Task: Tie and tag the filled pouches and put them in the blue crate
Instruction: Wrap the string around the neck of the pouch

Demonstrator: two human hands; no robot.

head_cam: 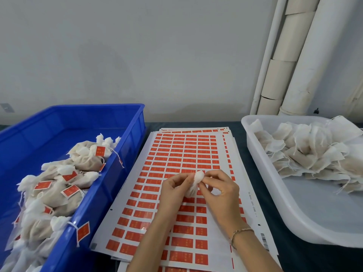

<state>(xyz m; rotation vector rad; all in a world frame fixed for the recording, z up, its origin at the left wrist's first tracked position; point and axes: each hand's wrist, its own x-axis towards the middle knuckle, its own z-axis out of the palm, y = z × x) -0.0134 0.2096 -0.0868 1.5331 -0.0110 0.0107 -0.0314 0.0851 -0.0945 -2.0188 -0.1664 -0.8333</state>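
Pouch (197, 179), left hand (174, 191) and right hand (222, 191) pinching it, red labels (176, 150) (illegible)

Blue crate (135, 132), red-orange label sheets (188, 152), white tub (261, 160), off-white pouches (306, 152)

Not much you can actually read here tbh; the only real text is a line of small print (252, 205) running sideways up the right margin of the top sticker sheet (119, 201), right of centre in the frame; it looks like "1-1 0802-160 1A258-56", though the last bit is fuzzy so don't quote me; lower down that same margin there's a barcode (264, 241), no digits I can make out; the red stickers (184, 229) all carry tiny gold characters, too small to read; same story for the red tags (43, 185) on the pouches (53, 196) in the blue crate (125, 154) at left
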